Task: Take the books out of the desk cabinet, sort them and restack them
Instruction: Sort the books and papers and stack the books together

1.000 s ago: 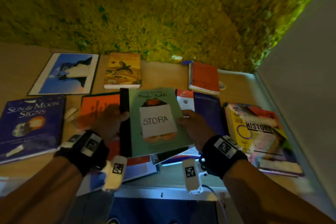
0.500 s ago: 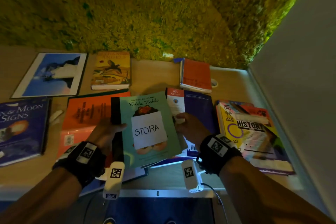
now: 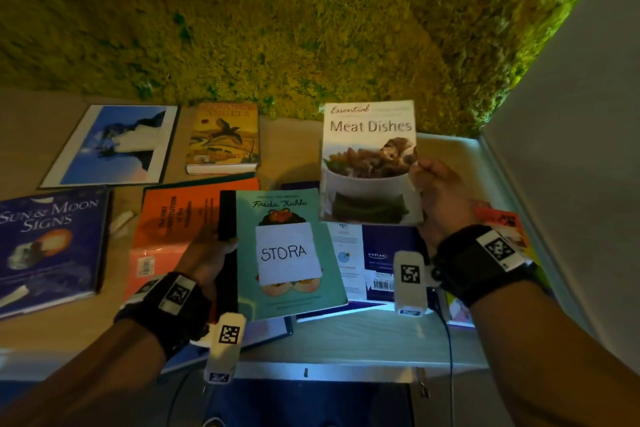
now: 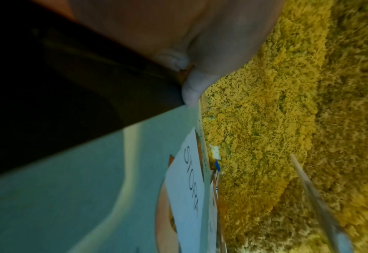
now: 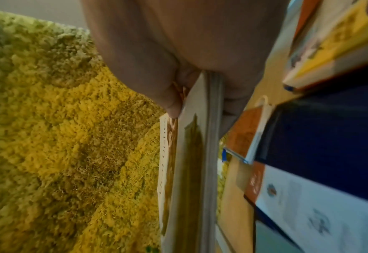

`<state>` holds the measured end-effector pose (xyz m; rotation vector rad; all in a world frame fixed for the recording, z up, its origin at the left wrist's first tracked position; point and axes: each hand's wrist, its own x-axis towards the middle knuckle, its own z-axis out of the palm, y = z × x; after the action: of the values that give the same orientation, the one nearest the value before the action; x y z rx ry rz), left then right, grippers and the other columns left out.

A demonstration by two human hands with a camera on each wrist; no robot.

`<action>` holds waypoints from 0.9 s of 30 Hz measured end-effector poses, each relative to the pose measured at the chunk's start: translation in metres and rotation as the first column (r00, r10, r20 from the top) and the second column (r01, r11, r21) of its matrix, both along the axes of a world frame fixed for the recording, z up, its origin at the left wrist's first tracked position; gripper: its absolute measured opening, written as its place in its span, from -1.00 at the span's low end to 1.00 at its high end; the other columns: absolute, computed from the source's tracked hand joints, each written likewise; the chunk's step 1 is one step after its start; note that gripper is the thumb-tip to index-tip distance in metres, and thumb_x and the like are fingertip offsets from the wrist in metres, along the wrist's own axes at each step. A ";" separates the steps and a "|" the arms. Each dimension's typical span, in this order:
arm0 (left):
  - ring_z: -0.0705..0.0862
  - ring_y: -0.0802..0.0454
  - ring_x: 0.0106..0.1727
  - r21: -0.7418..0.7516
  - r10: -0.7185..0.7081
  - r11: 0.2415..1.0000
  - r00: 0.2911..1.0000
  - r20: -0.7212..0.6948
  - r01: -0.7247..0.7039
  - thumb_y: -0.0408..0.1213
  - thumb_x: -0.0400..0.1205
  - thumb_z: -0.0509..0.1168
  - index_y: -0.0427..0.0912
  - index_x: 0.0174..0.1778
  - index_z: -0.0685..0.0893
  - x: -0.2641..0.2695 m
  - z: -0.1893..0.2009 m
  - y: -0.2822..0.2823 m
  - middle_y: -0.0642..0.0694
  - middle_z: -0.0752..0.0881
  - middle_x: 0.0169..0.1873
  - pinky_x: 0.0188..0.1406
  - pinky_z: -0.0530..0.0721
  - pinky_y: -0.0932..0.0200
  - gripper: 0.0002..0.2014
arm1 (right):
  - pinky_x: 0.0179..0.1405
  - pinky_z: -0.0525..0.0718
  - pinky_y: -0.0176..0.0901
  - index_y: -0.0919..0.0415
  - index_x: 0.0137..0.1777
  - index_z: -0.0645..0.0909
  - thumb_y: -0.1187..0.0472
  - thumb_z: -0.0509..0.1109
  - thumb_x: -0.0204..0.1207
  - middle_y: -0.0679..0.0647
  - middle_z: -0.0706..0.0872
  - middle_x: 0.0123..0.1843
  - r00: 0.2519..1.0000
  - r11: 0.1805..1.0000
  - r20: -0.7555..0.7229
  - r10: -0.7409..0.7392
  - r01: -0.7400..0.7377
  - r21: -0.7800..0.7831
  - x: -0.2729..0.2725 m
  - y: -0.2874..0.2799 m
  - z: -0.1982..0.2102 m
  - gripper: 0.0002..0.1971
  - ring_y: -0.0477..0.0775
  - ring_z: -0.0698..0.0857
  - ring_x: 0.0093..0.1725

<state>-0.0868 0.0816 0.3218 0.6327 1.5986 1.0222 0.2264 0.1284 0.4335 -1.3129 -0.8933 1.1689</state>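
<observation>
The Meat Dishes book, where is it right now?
In the head view the Meat Dishes book is up off the desk on the right, held by the right hand, beside the Frida Kahlo book.

Both forearms are bare, with no sleeves showing. Each wrist wears a wide black strap (image 3: 474, 263) bearing a white square tag printed with a black block pattern. The left strap (image 3: 166, 302) carries the same sort of tag. A white, rounded camera unit (image 3: 410, 282) hangs under the right wrist, another (image 3: 225, 347) under the left; each has its own black-and-white tag. A thin dark cable (image 3: 446, 333) trails from the right unit.
</observation>
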 end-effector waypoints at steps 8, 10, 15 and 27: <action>0.63 -0.52 0.30 0.097 -0.126 0.989 0.984 0.129 0.114 0.04 0.52 0.49 -0.17 0.33 0.63 0.014 0.025 -0.022 -0.40 0.72 0.16 0.22 0.62 -0.50 -0.46 | -0.24 0.77 -0.15 0.25 -0.09 0.66 0.37 0.36 0.68 0.16 0.75 -0.22 0.844 0.782 0.107 0.525 -0.429 -0.452 -0.061 -0.042 -0.072 -0.89 0.06 0.76 -0.23; 0.63 -0.44 0.36 0.094 -0.109 0.991 0.977 0.182 0.093 -0.17 0.61 0.41 -0.20 0.39 0.57 0.014 0.030 -0.028 -0.34 0.71 0.23 0.27 0.64 -0.42 -0.57 | -0.05 0.75 0.04 0.33 -0.04 0.68 0.24 0.48 0.62 0.22 0.74 -0.10 0.751 0.773 0.288 0.594 -0.434 -0.464 -0.061 -0.036 -0.076 -0.87 0.19 0.74 -0.06; 0.73 -0.20 0.14 0.093 -0.082 0.993 0.983 0.163 0.068 -0.37 0.69 0.32 -0.24 0.45 0.52 0.012 0.029 -0.030 -0.21 0.70 0.19 0.04 0.73 -0.12 -0.62 | 0.33 0.69 0.15 0.10 0.59 0.45 -0.07 0.66 0.43 0.17 0.59 0.44 0.634 0.884 0.616 0.467 -0.321 -0.340 -0.069 -0.024 -0.074 -0.23 0.17 0.64 0.41; 0.68 0.14 0.15 0.226 -0.187 0.956 0.982 -0.030 0.189 -0.25 0.63 0.40 0.19 0.10 0.60 -0.013 0.041 -0.009 0.13 0.70 0.08 0.18 0.68 0.02 -0.77 | 0.26 0.74 0.46 0.32 0.40 0.63 0.31 0.43 0.66 0.45 0.77 0.25 0.919 0.836 -0.079 0.386 -0.385 -0.391 -0.089 -0.025 -0.068 -0.67 0.46 0.79 0.14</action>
<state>-0.0995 0.0726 0.3631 0.9280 1.4076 1.0683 0.1375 0.1034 0.3656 -1.4992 -0.9844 1.7400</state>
